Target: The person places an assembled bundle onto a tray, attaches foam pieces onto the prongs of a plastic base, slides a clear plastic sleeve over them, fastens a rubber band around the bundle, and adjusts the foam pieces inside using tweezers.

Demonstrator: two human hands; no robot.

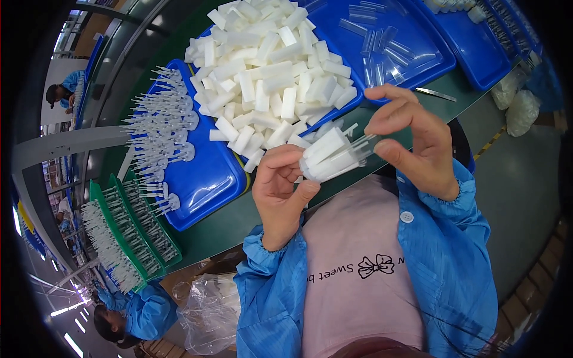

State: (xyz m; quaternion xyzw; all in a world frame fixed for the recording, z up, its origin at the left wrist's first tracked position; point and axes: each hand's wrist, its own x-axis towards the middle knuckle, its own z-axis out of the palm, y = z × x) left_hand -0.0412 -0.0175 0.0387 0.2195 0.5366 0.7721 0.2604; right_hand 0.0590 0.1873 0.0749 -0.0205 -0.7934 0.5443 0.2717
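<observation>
The left hand [280, 188] grips a bundle of white plastic sticks [325, 156], too many to count; right hand [412, 143] fingers pinch one clear tube [361, 143] touching the bundle.

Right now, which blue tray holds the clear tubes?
The blue tray at the top, right of centre: a few clear tubes lie in it. The neighbouring tray is heaped with white blocks.

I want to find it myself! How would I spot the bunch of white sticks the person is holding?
Find the big blue tray heaped with white blocks. Just below it, the left hand grips a bundle of white blocks while the right hand touches its end. It alone is off the tray, in the air.
</observation>
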